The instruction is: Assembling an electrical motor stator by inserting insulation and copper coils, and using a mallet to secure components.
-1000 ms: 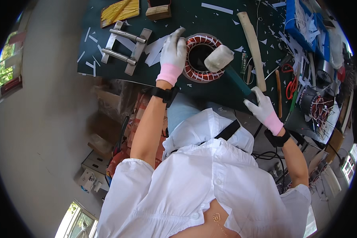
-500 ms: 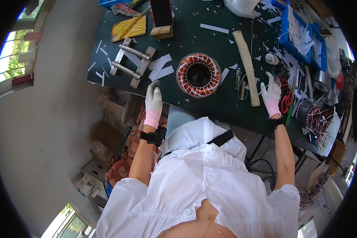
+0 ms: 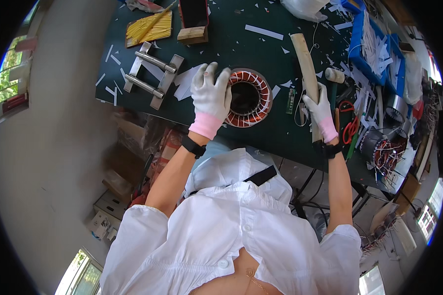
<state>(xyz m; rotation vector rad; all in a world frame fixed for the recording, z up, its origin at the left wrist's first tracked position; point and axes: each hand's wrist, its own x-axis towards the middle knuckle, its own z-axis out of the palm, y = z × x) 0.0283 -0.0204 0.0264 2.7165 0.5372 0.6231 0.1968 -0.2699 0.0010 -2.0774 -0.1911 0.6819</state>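
Observation:
A round motor stator (image 3: pixel 264 111) with orange-red copper windings laced in white stands on the dark green table. My left hand (image 3: pixel 210 93), in a white glove with a pink cuff, is at the stator's left side. Its fingers are apart, and one overlaps the stator's rim; whether it presses there I cannot tell. My right hand (image 3: pixel 320 110), gloved the same way, lies over the lower half of a pale wooden stick (image 3: pixel 304 61). The thumb is on the stick's left side and the fingers on its right, closed around it; the palm hides part of the stick.
To the left are a metal frame with two rollers (image 3: pixel 152 83), yellow strips (image 3: pixel 150 28) and a phone on a wooden stand (image 3: pixel 193 35). On the right are a white-headed mallet (image 3: pixel 334 75), red-handled scissors (image 3: pixel 349 129), blue bins (image 3: pixel 366 54) of paper strips and another wound stator (image 3: pixel 379 147).
My left hand has moved right and forward, from the table edge to the stator. My right hand has shifted left onto the wooden stick and closed around it. The view has shifted slightly.

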